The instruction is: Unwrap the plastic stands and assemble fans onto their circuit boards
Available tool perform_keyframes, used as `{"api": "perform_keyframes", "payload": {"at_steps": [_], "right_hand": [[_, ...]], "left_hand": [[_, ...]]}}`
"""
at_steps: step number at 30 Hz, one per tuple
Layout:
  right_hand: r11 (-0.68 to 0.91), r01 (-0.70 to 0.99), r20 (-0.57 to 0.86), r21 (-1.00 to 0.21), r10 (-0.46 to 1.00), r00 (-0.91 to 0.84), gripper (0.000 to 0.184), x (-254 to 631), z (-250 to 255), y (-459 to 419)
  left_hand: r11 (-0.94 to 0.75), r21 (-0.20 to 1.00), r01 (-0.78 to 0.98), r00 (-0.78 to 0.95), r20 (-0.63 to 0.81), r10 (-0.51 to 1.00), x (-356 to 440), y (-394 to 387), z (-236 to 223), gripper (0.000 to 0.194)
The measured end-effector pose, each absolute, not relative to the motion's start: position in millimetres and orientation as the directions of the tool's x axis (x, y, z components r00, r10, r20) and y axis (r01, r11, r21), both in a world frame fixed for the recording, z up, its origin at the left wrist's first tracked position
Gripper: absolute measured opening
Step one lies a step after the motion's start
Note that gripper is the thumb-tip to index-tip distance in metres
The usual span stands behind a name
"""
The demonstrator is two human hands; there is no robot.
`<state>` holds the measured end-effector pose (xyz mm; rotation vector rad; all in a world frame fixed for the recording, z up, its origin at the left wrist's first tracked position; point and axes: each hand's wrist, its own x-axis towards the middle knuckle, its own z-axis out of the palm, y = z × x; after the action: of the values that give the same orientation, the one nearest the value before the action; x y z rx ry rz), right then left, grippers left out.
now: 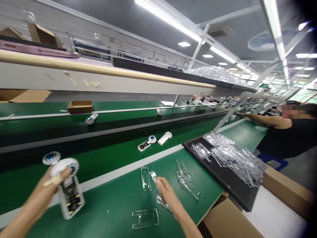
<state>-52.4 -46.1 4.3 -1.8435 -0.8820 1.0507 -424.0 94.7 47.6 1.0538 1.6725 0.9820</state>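
My left hand (51, 181) is closed around a white handheld device (71, 201) with a round head. Its handle lies open, baring a dark circuit board. Beside that head shows a second round white head with a blue centre (51, 157); whether my hand holds it too, I cannot tell. My right hand (164, 190) pinches a clear plastic piece (153, 176) above the green worktop (111, 208). Around it lie clear plastic frames: one upright to the left (146, 178), one nearer me (145, 218), one partly under my hand (162, 201), and several crossed pieces (187, 178) to the right.
A green conveyor (111, 148) behind the worktop carries an opened device (147, 144) and a white device (165, 138). On the right, a black tray (223, 178) bears piled clear frames. Cardboard boxes (230, 215) stand below it. A person in black (289, 132) reaches across farther right. A shelf (104, 76) runs overhead.
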Motion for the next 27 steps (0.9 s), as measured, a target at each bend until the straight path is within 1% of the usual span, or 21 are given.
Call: {"api": "perform_keyframes", "payload": {"at_steps": [1,2,3,5,7,9,11,14,16,18,20,22,24,26,27], "right_hand": [[-0.373,0.199,-0.29,-0.906,0.891,0.348,0.043,-56.6,14.0,-45.4],[-0.322,0.24,-0.25,-0.916,0.925,0.288,0.044,-61.6,23.6,-44.4],[-0.275,0.294,-0.209,-0.915,0.949,0.236,0.045,-66.9,32.3,-43.4],[-0.202,0.425,-0.136,-0.882,0.974,0.181,0.046,-75.6,45.3,-41.1],[-0.142,0.556,-0.057,-0.819,0.984,0.167,0.046,-79.0,50.6,-38.5],[-0.096,0.664,0.012,-0.742,0.988,0.156,0.047,-76.2,49.1,-35.7],[-0.081,0.738,0.046,-0.67,0.988,0.151,0.049,-68.9,43.0,-33.3],[-0.053,0.801,0.083,-0.596,0.988,0.127,0.054,-55.0,29.2,-31.6],[-0.004,0.796,0.103,-0.606,0.991,0.083,0.058,-45.7,19.2,-31.5],[0.035,0.752,0.086,-0.658,0.996,0.029,0.063,-36.5,11.1,-31.1],[0.058,0.71,0.056,-0.702,0.998,-0.026,0.067,-27.3,7.1,-29.7],[0.099,0.696,0.074,-0.711,0.995,-0.066,0.067,-19.0,8.4,-27.8],[0.158,0.708,0.124,-0.689,0.987,-0.1,0.067,-13.0,14.1,-25.9],[0.193,0.73,0.142,-0.655,0.981,-0.131,0.068,-10.4,21.0,-23.8],[0.202,0.729,0.138,-0.654,0.979,-0.148,0.066,-10.6,23.7,-22.2]], "left_hand": [[0.31,0.95,0.023,-0.13,-0.304,0.944,-392.1,85.0,48.3,0.059],[0.343,0.927,-0.153,-0.03,-0.351,0.936,-359.8,76.6,48.5,0.061],[0.391,0.88,-0.271,0.033,-0.398,0.917,-328.4,69.6,48.3,0.063],[0.435,0.795,-0.422,0.091,-0.44,0.893,-272.8,59.0,47.9,0.065],[0.453,0.74,-0.497,0.139,-0.447,0.883,-230.5,50.9,47.7,0.067],[0.46,0.714,-0.528,0.182,-0.435,0.882,-201.4,44.4,47.7,0.066],[0.46,0.713,-0.528,0.202,-0.421,0.884,-182.1,39.7,47.6,0.063],[0.443,0.745,-0.5,0.166,-0.419,0.893,-164.3,37.1,48.8,0.061],[0.419,0.758,-0.5,0.112,-0.423,0.899,-157.2,37.7,51.1,0.062],[0.395,0.751,-0.529,0.069,-0.426,0.902,-152.5,38.2,53.8,0.063],[0.364,0.741,-0.564,0.05,-0.409,0.911,-149.3,37.0,54.8,0.062],[0.345,0.748,-0.567,0.06,-0.38,0.923,-147.0,33.8,52.2,0.062],[0.385,0.762,-0.521,0.099,-0.394,0.914,-145.3,28.8,45.4,0.063],[0.462,0.76,-0.457,0.116,-0.464,0.878,-144.2,23.1,36.6,0.062],[0.484,0.764,-0.427,0.089,-0.497,0.863,-143.8,20.2,32.7,0.06]]}}
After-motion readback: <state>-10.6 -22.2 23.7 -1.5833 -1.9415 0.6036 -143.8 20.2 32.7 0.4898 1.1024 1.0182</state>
